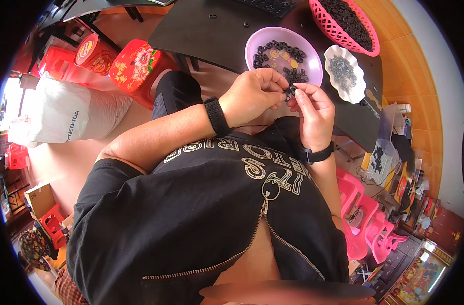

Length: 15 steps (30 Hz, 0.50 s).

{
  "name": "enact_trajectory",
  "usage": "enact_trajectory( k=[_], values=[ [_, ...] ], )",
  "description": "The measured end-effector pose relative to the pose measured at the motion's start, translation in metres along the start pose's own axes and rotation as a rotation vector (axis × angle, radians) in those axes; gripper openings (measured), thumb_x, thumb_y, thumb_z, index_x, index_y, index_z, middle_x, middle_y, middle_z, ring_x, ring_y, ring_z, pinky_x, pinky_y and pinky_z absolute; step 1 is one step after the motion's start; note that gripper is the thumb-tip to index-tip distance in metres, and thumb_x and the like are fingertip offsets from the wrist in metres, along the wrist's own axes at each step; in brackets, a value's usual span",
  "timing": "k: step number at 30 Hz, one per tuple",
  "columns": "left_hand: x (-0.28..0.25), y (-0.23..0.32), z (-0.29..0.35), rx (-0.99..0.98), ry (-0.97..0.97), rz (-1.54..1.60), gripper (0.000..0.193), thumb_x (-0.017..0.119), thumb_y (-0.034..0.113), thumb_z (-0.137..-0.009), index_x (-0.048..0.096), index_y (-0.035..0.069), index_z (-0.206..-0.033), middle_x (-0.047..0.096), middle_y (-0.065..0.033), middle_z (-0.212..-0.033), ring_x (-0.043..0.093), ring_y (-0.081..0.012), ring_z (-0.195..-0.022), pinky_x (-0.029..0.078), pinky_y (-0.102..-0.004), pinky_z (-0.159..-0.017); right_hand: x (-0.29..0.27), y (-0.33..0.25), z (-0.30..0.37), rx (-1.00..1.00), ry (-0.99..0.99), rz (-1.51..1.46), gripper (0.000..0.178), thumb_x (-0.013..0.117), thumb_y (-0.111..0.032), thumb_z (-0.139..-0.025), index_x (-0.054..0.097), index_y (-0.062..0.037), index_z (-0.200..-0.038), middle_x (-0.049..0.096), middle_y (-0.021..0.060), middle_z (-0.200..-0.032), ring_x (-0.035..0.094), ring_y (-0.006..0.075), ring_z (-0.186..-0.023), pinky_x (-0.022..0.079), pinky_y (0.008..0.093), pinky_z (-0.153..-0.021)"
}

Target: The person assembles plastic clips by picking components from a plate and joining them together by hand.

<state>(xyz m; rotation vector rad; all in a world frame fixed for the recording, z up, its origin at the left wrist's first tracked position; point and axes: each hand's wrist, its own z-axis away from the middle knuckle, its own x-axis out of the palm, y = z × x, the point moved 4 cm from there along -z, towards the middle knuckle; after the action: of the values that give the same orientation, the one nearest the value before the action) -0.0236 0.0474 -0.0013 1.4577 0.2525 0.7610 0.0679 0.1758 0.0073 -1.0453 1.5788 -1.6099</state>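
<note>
Small black piece (290,91) in grip mostly covered by fingertips of left hand (251,96) and right hand (315,109); its full shape can't be told. Just past grip, part of purple bowl (315,72) hidden by left hand. To right of grip, clear bits (342,72) in white dish (358,92) too small to be told apart. Far past grip, pink basket (327,31) and black thing (273,6) cut off by top edge. Well below grip, pink shape (288,294) blurred, cut off by bottom edge.
</note>
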Motion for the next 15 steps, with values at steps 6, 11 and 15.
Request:
enact_trajectory(
  k=[6, 11, 15],
  values=[
    [-0.0003, 0.0009, 0.0004, 0.095, 0.015, -0.155, 0.019, 0.061, 0.0, -0.087, 0.058, 0.0, -0.106, 0.066, -0.0025, -0.086, 0.061, -0.006, -0.077, 0.052, -0.0209, -0.071, 0.002, -0.0053, 0.0009, -0.054, 0.009, 0.11, 0.011, 0.062, -0.005, -0.09, 0.066, -0.0007, -0.099, 0.065, 0.0009, -0.081, 0.059, 0.0066, -0.067, 0.047, 0.0198, -0.063],
    [-0.0005, 0.0028, 0.0012, 0.102, 0.019, -0.185, 0.021, 0.062, -0.002, -0.086, 0.058, -0.001, -0.106, 0.066, -0.0028, -0.086, 0.062, -0.0062, -0.079, 0.052, -0.0209, -0.072, 0.0038, -0.0077, 0.0014, -0.094, 0.015, 0.146, 0.011, 0.063, -0.004, -0.09, 0.067, -0.0003, -0.099, 0.065, 0.0002, -0.081, 0.059, 0.0058, -0.068, 0.047, 0.0193, -0.063],
    [0.0003, 0.0038, 0.0017, 0.092, 0.02, -0.174, 0.021, 0.062, -0.002, -0.086, 0.058, -0.001, -0.106, 0.066, -0.003, -0.087, 0.062, -0.0063, -0.079, 0.052, -0.0209, -0.073, 0.005, -0.0044, 0.0018, -0.067, -0.001, 0.133, 0.011, 0.062, -0.003, -0.09, 0.066, 0.0002, -0.099, 0.065, 0.0003, -0.081, 0.059, 0.0058, -0.068, 0.048, 0.0197, -0.064]
  ],
)
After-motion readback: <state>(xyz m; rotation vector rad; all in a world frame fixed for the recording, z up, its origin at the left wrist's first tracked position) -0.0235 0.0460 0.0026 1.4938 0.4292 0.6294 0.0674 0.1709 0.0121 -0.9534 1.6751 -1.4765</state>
